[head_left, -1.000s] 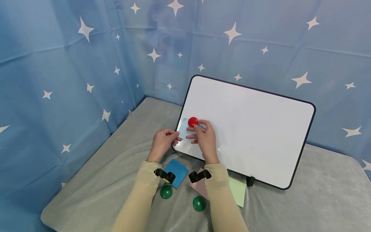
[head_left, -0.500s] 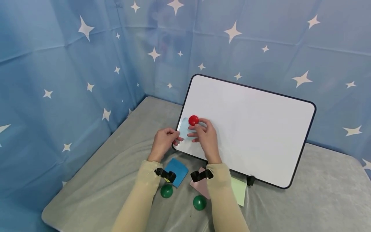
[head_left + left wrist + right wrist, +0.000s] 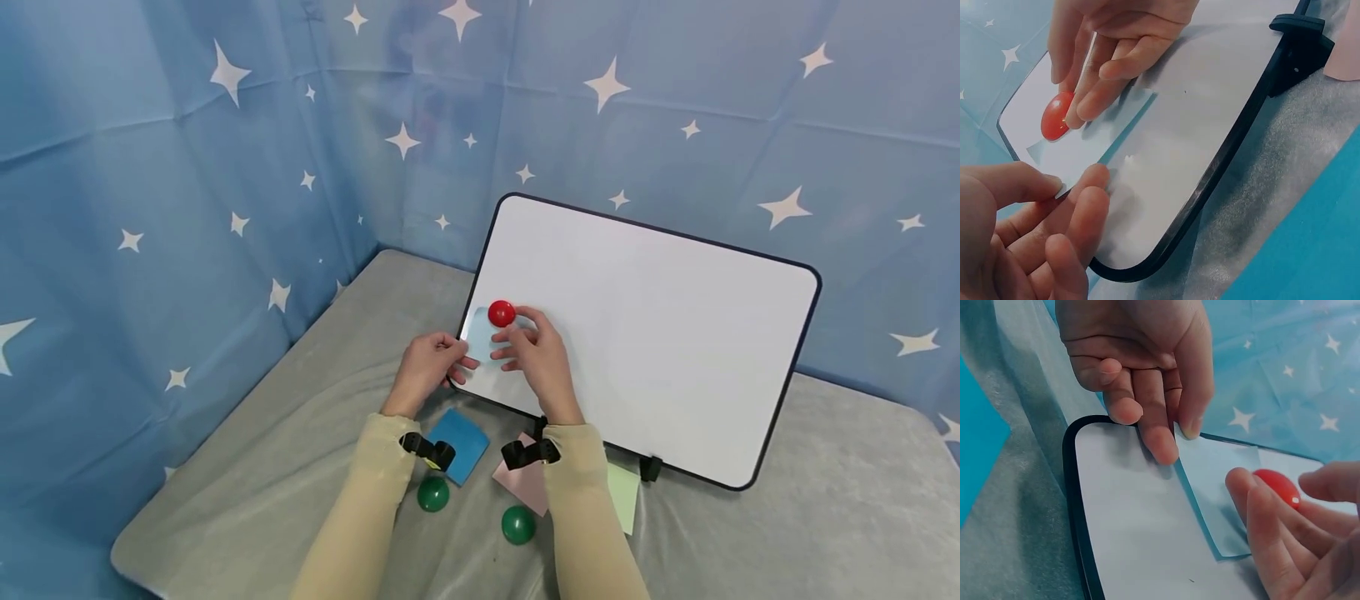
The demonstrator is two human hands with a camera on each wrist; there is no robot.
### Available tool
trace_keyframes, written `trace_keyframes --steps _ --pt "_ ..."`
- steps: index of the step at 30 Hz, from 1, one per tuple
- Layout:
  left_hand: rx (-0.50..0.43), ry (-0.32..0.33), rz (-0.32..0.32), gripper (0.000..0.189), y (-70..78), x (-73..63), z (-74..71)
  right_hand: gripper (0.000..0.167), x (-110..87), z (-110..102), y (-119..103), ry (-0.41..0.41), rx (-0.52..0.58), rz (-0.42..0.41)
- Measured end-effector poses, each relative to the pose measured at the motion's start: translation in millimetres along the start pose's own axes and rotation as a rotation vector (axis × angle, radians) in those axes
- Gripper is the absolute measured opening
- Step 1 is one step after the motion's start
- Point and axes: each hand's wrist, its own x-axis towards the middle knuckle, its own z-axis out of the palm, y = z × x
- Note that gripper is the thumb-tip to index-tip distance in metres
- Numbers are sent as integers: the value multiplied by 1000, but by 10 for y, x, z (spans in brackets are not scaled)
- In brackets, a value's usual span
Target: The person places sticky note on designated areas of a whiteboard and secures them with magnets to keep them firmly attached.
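Two glossy green domes (image 3: 518, 525) lie on the grey cloth-covered surface (image 3: 847, 500). Beyond, the left hand (image 3: 431, 367) pinches a pale-blue paper sheet (image 3: 478, 335) by its corner — likely steadying it — while the right hand (image 3: 540, 354) curls round a shiny red dome (image 3: 501, 314) over its upper part. The tilted white board (image 3: 652, 333) stretches rightward to its black rim (image 3: 787, 383), leaving sideways room.
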Motion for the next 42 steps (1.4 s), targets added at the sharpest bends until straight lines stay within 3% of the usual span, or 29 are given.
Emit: trace_keyframes --steps 9,16,20,27,36,39,42 --pt "131 -4 36 21 -9 19 -28 41 -65 -17 -165 -10 6 1" --pt "244 -107 71 21 14 7 -86 46 171 -75 373 68 -22 -119" --pt "270 -154 86 21 31 -1 -131 47 192 -107 442 63 -23 -149" --pt "429 -278 44 22 94 -83 -237 35 -88 -67 -45 -12 -52 -109" --pt "565 -366 41 22 127 -134 -295 31 -212 -25 -239 -159 -209 -58" --pt "560 -380 42 22 116 -143 -326 30 -250 -8 -285 -203 -249 -83" --pt "549 -397 36 23 122 -150 -359 29 -311 15 -405 -194 -249 -159"
